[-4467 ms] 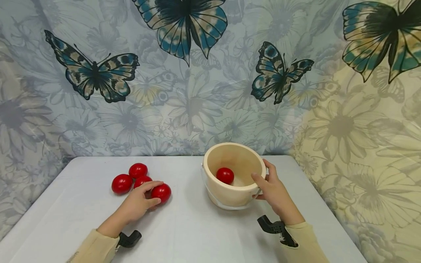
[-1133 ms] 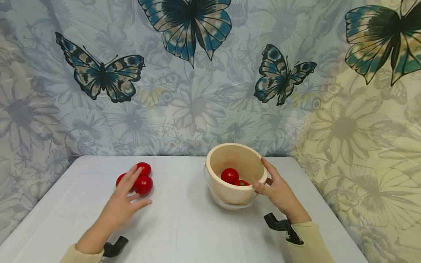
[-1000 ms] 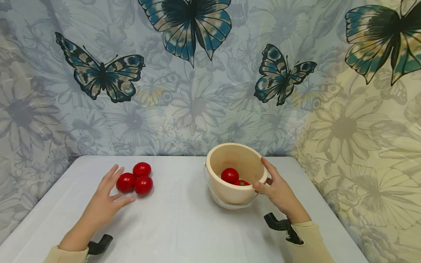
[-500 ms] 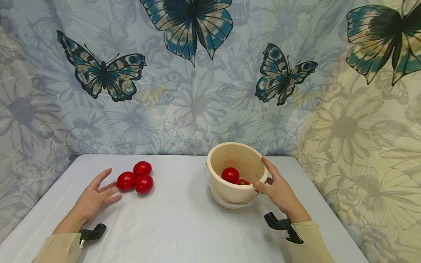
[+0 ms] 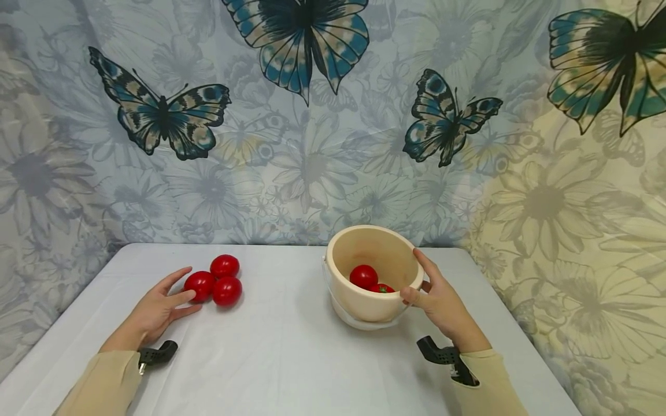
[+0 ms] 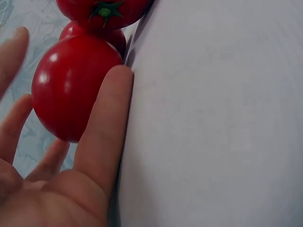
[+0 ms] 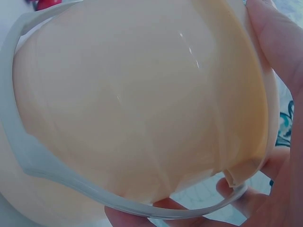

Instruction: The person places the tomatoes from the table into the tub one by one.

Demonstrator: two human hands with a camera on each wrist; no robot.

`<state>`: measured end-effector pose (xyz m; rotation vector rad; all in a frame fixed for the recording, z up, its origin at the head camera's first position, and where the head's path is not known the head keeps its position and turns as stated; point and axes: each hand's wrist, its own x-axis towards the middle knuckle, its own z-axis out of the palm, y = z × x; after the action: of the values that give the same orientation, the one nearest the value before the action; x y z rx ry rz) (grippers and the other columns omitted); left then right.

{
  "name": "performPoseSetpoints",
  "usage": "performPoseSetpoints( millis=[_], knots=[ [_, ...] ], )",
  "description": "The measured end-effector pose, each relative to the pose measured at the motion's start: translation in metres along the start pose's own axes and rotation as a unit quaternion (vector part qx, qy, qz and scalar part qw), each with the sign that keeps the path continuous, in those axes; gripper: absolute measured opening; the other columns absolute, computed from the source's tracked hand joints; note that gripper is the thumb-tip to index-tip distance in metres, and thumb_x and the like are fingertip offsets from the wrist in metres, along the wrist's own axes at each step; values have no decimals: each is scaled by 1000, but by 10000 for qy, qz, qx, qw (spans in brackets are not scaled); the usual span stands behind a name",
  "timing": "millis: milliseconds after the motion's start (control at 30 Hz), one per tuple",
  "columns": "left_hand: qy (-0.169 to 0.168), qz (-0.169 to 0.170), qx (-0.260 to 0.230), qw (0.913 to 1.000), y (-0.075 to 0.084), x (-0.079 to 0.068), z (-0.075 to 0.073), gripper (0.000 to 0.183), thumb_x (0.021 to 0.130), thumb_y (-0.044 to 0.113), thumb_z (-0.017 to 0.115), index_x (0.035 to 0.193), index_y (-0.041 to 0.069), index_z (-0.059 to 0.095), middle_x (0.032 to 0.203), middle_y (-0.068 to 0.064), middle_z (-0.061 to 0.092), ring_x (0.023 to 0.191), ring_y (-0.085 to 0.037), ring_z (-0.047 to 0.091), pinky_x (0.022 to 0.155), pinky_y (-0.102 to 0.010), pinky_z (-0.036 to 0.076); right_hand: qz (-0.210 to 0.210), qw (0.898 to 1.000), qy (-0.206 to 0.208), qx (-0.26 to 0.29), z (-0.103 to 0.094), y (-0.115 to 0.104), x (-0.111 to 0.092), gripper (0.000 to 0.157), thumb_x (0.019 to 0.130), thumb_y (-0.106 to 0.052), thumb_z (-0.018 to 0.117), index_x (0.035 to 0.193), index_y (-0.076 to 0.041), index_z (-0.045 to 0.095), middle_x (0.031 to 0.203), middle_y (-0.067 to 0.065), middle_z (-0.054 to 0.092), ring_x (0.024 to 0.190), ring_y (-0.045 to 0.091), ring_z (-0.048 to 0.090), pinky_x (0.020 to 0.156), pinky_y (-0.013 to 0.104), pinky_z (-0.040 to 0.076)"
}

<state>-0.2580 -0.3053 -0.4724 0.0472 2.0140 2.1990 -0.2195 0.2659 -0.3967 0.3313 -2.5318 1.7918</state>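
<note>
Cream plastic bucket [image 5: 354, 304], mouth upward, gripped by right hand [image 5: 443, 307]; left hand [image 5: 155, 310] spread loosely about round glossy red tomato [image 5: 200, 283]. Left wrist view only: green calyx [image 6: 105, 13] of adjoining tomato [image 6: 132, 11], face-on.

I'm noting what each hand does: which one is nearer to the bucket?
The right. The right hand holds the bucket at the right of its rim; the left hand is apart from it, to the left, beside three tomatoes on the table.
</note>
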Motion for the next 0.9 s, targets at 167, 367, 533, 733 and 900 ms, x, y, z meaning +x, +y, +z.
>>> performPoseSetpoints(
  millis=[167,367,533,733,900],
  knots=[
    [225,-34,361,9991,1,3,5,79,96,6,67,158,2,18,161,-25,2,135,-44,32,91,-46,53,-5,10000,-36,78,1,1,-1,93,92,-26,75,162,-23,13,163,11,9,129,44,47,85,37,57],
    [468,59,588,9972,3,3,10,72,98,7,64,156,-1,22,155,-30,16,112,-23,56,90,-45,54,9,10000,1,59,0,1,-1,93,92,-26,76,161,-23,14,163,11,9,128,44,47,85,40,57],
    [817,-170,225,9963,4,1,12,74,100,12,62,159,4,18,160,-23,7,135,-44,32,91,-44,53,-31,10000,-16,76,0,1,0,93,92,-25,75,161,-23,13,163,11,8,130,45,46,85,40,58],
    [934,-338,110,9950,7,1,12,76,100,14,63,159,7,17,161,-22,4,140,-47,23,91,-44,53,-5,10000,11,31,0,1,-1,94,91,-27,76,161,-22,13,163,11,9,130,45,45,85,37,57],
    [1074,-361,-354,9929,10,-2,10,80,98,17,65,160,10,16,156,-16,15,133,-35,36,93,-44,52,7,10000,26,-32,-1,0,-1,95,91,-27,76,161,-22,13,163,11,9,131,45,44,85,37,57]
  ],
)
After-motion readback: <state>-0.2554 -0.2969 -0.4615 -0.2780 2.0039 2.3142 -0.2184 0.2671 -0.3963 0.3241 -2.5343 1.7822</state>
